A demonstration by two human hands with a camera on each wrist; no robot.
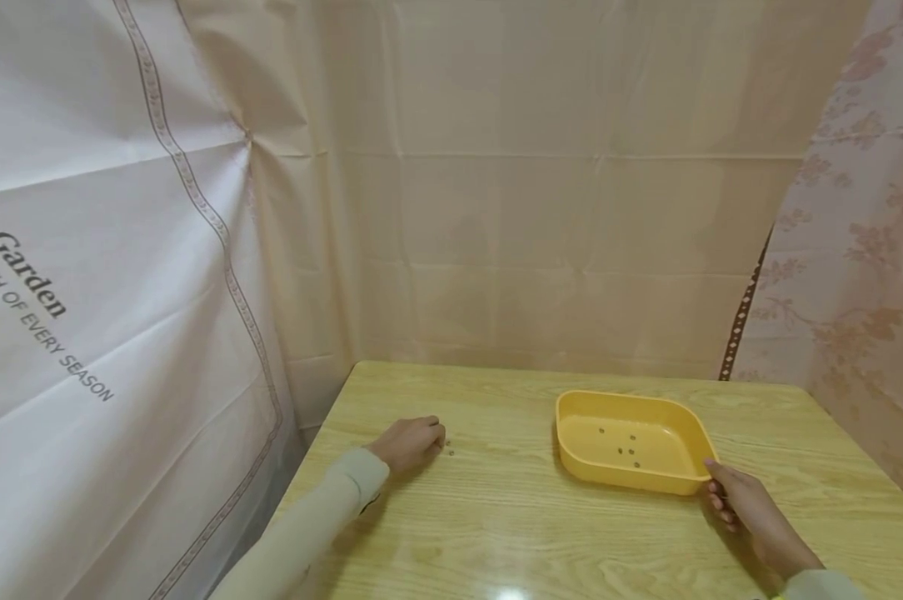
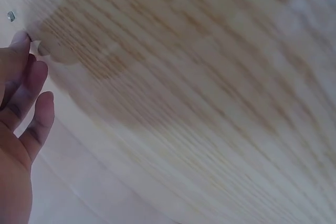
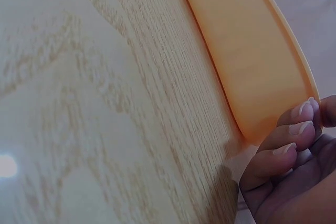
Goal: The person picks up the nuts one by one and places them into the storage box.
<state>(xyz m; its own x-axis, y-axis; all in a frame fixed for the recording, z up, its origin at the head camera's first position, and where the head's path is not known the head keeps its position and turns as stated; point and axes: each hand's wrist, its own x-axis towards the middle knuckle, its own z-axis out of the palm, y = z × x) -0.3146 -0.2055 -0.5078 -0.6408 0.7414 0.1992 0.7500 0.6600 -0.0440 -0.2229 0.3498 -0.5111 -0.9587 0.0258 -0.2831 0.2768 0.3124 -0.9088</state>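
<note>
My right hand [image 1: 747, 504] grips the near right corner of a yellow tray [image 1: 639, 480], thumb over the rim and the other fingers curled below it outside. In the right wrist view the fingertips [image 3: 286, 149] lie against the tray's orange-looking outer wall [image 3: 252, 51]. My left hand [image 1: 410, 443] is low over the table at the left, fingers loosely bent downward. Just beside its fingertips are two tiny metallic pieces, one [image 1: 451, 452] nearer the front. The left wrist view shows a shiny piece [image 2: 10, 17] beyond the fingertips [image 2: 21, 39].
Several tiny pieces [image 1: 631, 452] lie scattered on the tray floor. The wood-grain table [image 1: 496, 517] runs between the hands. A beige cloth [image 1: 541, 250] hangs behind its back edge, with printed white cloth [image 1: 122, 333] at the left and flowered cloth [image 1: 864, 275] at the right.
</note>
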